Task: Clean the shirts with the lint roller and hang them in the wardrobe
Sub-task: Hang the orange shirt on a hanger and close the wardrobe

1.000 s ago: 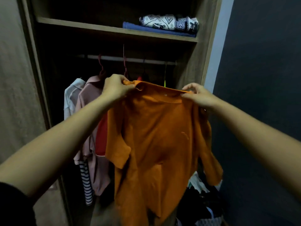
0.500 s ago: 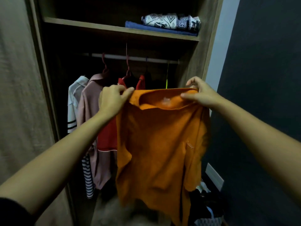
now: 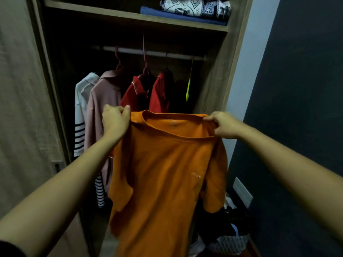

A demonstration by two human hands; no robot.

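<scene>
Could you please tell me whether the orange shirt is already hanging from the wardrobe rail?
No, the orange short-sleeved shirt is held up at its collar by the left hand and right hand.

Counted are one orange shirt (image 3: 163,173), two hands (left hand (image 3: 115,120), right hand (image 3: 222,125)), one rail (image 3: 167,53), one striped shirt (image 3: 80,115), one pink shirt (image 3: 104,101), one yellow-green hanger (image 3: 188,88), one patterned cloth (image 3: 194,7) and one blue cloth (image 3: 157,13). Whether one or two red shirts (image 3: 131,95) are hung cannot be told.

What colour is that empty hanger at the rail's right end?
Neon yellow-green hanger, clearest in the head view.
</scene>
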